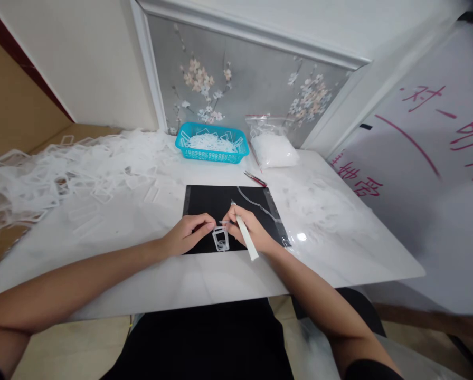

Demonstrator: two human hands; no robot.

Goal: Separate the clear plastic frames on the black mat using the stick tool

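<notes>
Above a black mat (pixel 205 198), both hands meet over a small translucent white plastic frame (pixel 221 239). My left hand (pixel 189 232) is closed, thumb and forefinger pinching the frame's upper left edge. My right hand (pixel 244 227) is wrapped round a pen-like tool with a long white handle (pixel 247 240). Its dark tip points forward, away from the frame, and its handle end points back toward me. The right fingertips are close to the frame's upper right edge; whether they touch it I cannot tell. A thin clear strip (pixel 256 203) lies curved across the mat's right side.
A wide heap of translucent frames (pixel 82 166) covers the table's left. Behind the mat stand a blue basket (pixel 215 155) of white pieces and a filled clear bag (pixel 274 150). Red-handled pliers (pixel 256 179) lie before them. Clear scraps (pixel 323 206) spread over the right.
</notes>
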